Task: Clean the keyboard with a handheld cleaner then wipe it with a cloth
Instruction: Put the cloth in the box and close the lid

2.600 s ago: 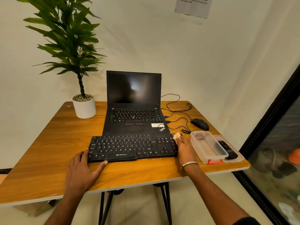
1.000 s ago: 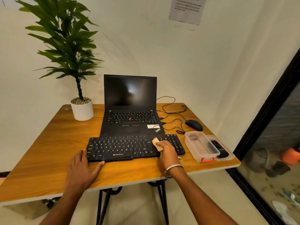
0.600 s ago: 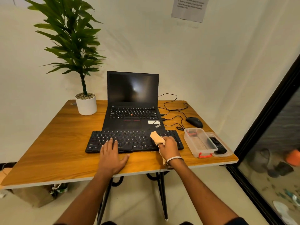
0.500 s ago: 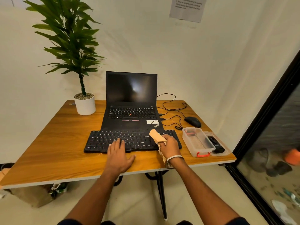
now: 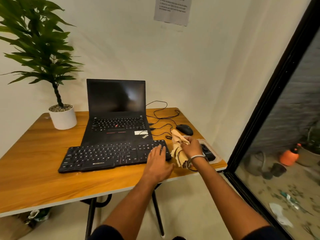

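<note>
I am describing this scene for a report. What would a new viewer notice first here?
First, the right hand gripping a crumpled beige cloth just past the right end of the black keyboard, where the left hand rests flat. Next, the open dark laptop behind the keyboard and the tall potted plant at the back left.

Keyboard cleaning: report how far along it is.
Cleaner step looks done: the handheld cleaner lies on the lid at the table's right edge. In hand: right hand grips the cloth just off the keyboard; left hand rests on its right end. Left: putting the cloth away.
</note>
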